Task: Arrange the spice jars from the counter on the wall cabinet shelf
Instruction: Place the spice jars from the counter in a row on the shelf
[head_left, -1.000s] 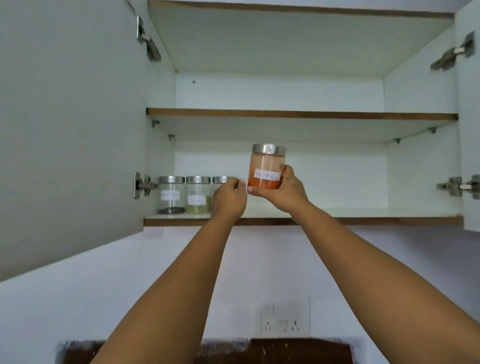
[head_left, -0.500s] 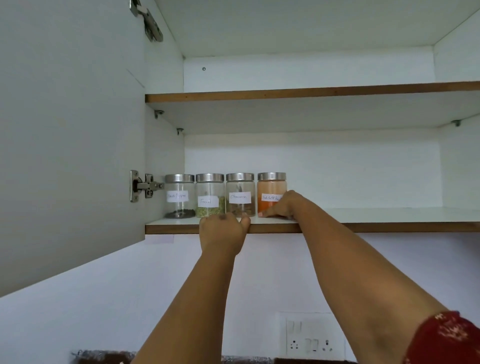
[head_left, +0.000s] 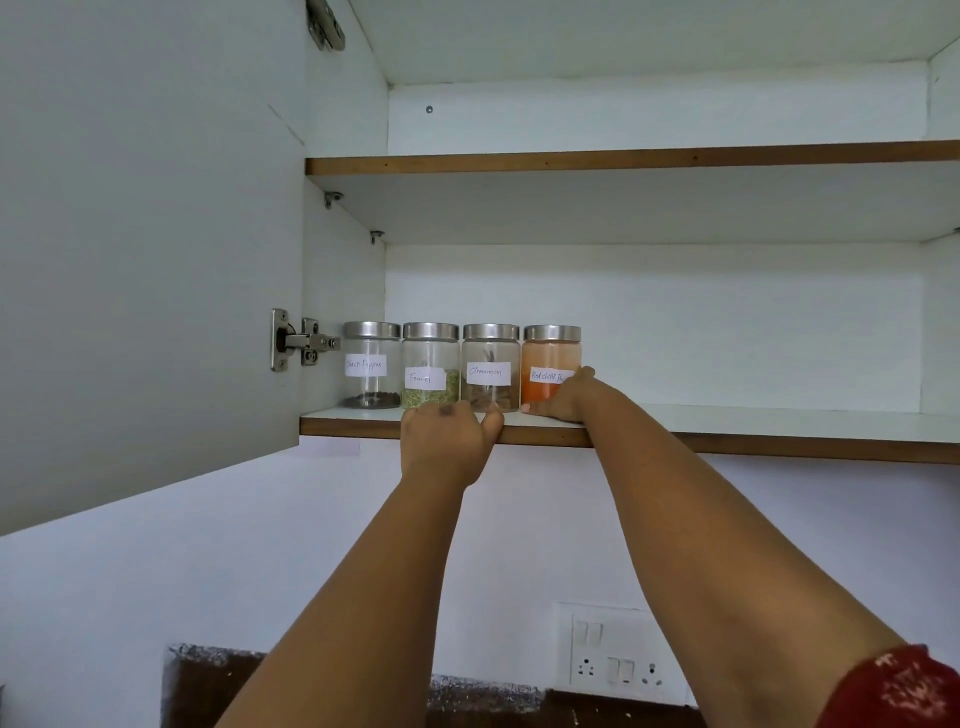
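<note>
Change: red chilli jar (head_left: 549, 368), in the air in the right hand a second back, now stands on the shelf; both hands have dropped to the shelf lip.
Right hand (head_left: 563, 399): fingers wrapped low round the chilli jar's 3 o'clock side, touching the glass; grip looks loose, can't tell if it's letting go.
Left hand (head_left: 445, 437): curled narrow, holding nothing, knuckles at the shelf edge at 6 o'clock of the fennel jar (head_left: 430, 366); thumb tip just under the cinnamon jar (head_left: 490, 368).
Row: black pepper jar (head_left: 371, 365) at 9 o'clock end, then fennel, cinnamon, chilli; four upright, sides touching or nearly.
Meaning: fourth jar looks placed; likely only squaring up left. Counter not visible, so remaining jars unknown.
Jars: clear round glass, brushed metal lids, white handwritten paper labels; mostly low fills, chilli powder orange and fuller.
Shelf (head_left: 753, 422): smooth white laminate, brown edge band; bare from chilli jar toward 3 o'clock.
Door (head_left: 145, 249): flat matte panel, open at 9 o'clock, steel hinge.
</note>
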